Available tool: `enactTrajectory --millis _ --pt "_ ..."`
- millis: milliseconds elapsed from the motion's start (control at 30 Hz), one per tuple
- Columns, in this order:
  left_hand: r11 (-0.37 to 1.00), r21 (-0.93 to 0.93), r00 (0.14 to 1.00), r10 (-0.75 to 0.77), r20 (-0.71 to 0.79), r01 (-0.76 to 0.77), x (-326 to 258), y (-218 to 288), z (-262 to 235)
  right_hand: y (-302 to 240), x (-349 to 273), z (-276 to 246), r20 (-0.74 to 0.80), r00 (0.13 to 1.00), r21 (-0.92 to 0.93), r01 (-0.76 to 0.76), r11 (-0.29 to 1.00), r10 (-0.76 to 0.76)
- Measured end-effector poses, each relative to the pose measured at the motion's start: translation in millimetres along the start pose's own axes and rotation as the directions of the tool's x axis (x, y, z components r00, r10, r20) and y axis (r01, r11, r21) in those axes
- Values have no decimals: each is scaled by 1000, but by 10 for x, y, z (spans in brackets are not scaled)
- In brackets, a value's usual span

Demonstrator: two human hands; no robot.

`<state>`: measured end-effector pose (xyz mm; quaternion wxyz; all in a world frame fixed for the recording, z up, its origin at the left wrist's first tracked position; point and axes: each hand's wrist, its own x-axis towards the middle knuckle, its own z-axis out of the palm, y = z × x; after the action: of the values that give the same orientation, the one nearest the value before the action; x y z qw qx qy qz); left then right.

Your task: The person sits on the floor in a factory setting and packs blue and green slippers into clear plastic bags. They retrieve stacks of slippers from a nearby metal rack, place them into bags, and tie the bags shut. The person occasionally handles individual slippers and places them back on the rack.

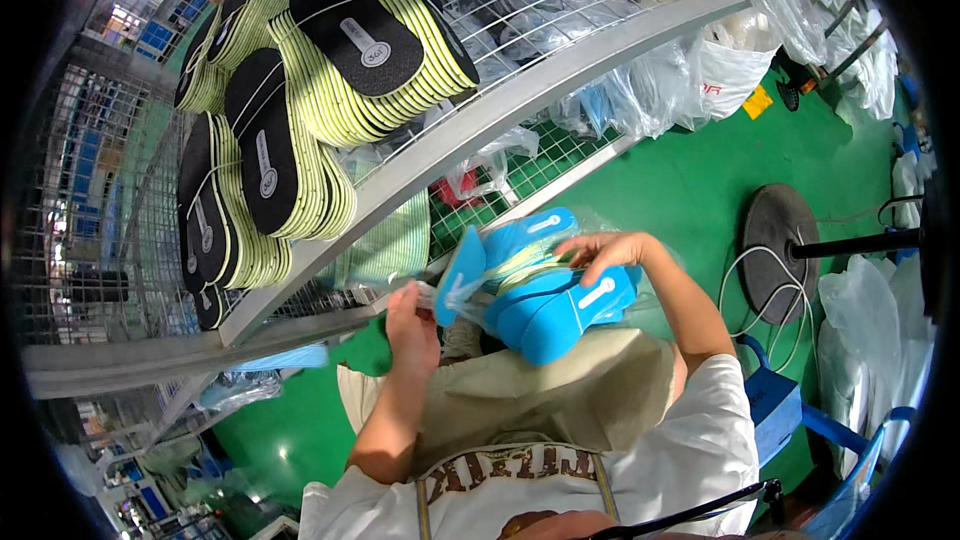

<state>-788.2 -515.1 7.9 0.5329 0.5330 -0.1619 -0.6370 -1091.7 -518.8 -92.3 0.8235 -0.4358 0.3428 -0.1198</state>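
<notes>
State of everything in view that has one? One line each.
Left hand: closed on clear plastic bag
Right hand: fingers curved over blue insoles; grip unclear
Blue insoles: bundled, at least partly inside the bag
Black-topped insoles: stacked, tied, on the rack
Wire rack: loaded
Beige apron: worn
White cable: loosely looped, plug state not visible

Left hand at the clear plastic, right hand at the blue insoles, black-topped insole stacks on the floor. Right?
One slip: the black-topped insole stacks sit on the wire rack, not the floor, as the head view shows. Left hand at the clear plastic and right hand at the blue insoles stands.
</notes>
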Motion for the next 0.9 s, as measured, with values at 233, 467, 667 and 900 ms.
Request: enactTrajectory --millis 233,467,667,900 --pt "993 97 989 -76 126 64 29 -42 -50 -48 -121 164 -457 839 -403 102 910 -297" --pt "999 -23 999 -36 20 36 81 -4 58 -110 -505 1177 -181 894 -965 -82 249 -410" --pt "999 40 999 -13 -36 15 95 -28 90 314 -432 1037 -187 875 -972 -100 212 -447" --pt "1000 30 999 -3 -54 5 105 -8 110 758 -464 1366 -399 821 -917 -350 192 -408"
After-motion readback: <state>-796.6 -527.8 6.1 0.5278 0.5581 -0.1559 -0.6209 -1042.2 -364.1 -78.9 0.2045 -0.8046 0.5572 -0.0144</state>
